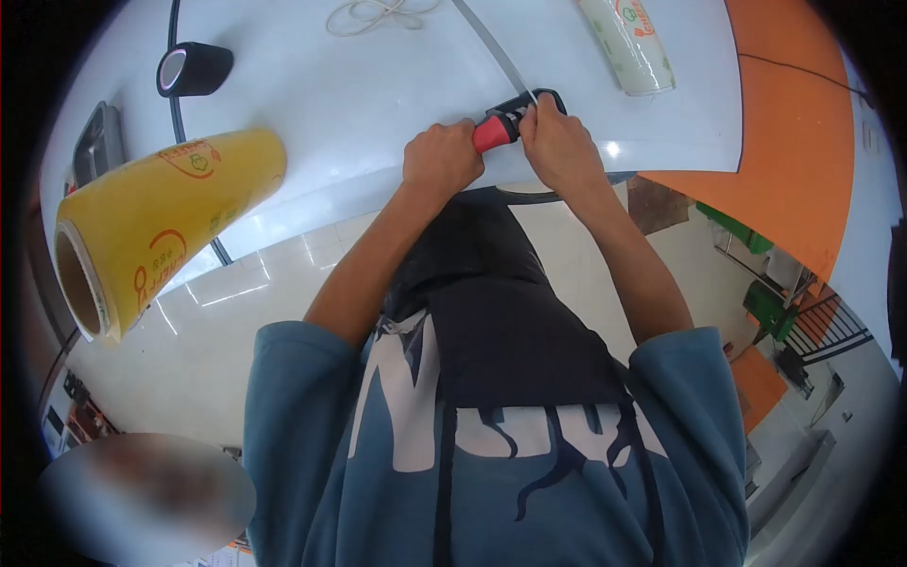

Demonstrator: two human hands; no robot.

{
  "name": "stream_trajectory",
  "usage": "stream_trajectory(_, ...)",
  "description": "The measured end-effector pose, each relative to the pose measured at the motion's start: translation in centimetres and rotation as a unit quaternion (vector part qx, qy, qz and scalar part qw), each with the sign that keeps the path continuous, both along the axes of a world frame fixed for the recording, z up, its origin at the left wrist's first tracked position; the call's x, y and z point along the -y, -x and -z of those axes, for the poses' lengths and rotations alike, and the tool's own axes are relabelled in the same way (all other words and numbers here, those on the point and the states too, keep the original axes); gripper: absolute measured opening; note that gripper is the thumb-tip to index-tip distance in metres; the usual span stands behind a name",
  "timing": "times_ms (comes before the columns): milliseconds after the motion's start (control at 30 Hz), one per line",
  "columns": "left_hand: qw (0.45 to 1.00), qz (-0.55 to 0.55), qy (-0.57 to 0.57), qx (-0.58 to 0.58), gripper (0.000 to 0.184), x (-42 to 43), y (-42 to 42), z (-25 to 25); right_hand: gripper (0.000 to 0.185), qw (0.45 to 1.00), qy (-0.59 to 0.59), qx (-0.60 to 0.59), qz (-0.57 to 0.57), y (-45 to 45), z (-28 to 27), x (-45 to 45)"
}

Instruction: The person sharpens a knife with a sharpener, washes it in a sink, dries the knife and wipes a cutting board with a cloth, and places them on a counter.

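Two bare hands at a red-and-black tool [491, 134], which lies slantwise at the near edge of the white table [321, 85], between the hands. The left hand [442, 159] is closed at the red end, its fingers curled; how much of the tool lies inside this grip cannot be told. The right hand [559, 146] has a narrow grip at the black end, thumb and fingers drawn together where a long, thin grey strip [491, 42] meets the tool; whether it pinches the strip, the tool or both is hidden. The strip runs from there away from the body, across the table.

Handling, as judged: the left hand does best to keep the tool firm and level, wrist straight, while the right keeps the strip flat and square to the tool, with light, even pressure and the fingertips clear of its edges. The tool's nearness to the table edge calls for a steady hold.

Surroundings: a large yellow roll [189, 189] at left, a black cylinder [203, 69] beyond it, a loose cord [378, 13] at the top, and a pale patterned roll [633, 47] at right.
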State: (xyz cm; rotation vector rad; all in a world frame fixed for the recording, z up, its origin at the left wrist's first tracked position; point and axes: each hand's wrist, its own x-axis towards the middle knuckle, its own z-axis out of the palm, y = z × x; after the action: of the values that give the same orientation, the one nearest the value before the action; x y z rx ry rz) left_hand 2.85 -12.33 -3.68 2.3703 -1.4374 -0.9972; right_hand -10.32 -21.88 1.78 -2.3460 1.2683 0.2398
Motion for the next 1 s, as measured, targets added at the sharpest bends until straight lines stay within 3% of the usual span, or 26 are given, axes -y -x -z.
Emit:
stream_trajectory(233,1.000,0.003,-0.001,-0.007,0.016,0.1,-0.2,0.3,0.030,0.992,-0.069,-0.089,0.060,11.7,-1.5,-6.2)
stream_trajectory(367,1.000,0.015,-0.002,-0.004,0.018,0.0,-0.1,0.1,0.030,0.997,-0.033,-0.071,0.027,7.9,0.3,-3.7)
stream_trajectory(433,1.000,0.011,0.003,0.007,0.019,-0.2,0.0,0.0,0.028,1.000,0.003,0.011,-0.001,2.9,0.7,-1.2)
stream_trajectory(533,1.000,0.018,-0.007,0.009,0.020,-0.3,0.2,-0.1,0.027,0.999,0.029,0.019,0.025,1.5,1.2,-0.9)
stream_trajectory(700,1.000,0.014,-0.012,0.014,0.021,-0.4,0.1,0.2,0.026,0.995,-0.036,-0.050,0.085,12.0,-0.2,-7.7)
stream_trajectory(800,0.998,0.044,0.023,0.037,0.020,-0.7,0.2,0.1,0.026,0.984,-0.098,-0.097,0.113,19.3,-4.8,-12.8)
stream_trajectory(900,0.995,0.068,0.063,0.044,0.023,-0.9,-0.4,1.3,0.029,0.968,-0.150,-0.028,0.200,24.1,-7.6,-18.5)
stream_trajectory(933,0.994,0.071,0.070,0.037,0.024,-0.8,-0.5,1.3,0.030,0.947,-0.164,0.024,0.276,24.9,-7.8,-20.5)
stream_trajectory(967,0.994,0.075,0.075,0.030,0.024,-0.9,-0.4,1.3,0.031,0.918,-0.175,0.080,0.347,25.5,-7.7,-22.6)
stream_trajectory(1000,0.992,0.081,0.092,0.031,0.025,-1.0,-0.4,1.4,0.030,0.838,-0.226,0.172,0.466,25.6,-7.4,-24.9)
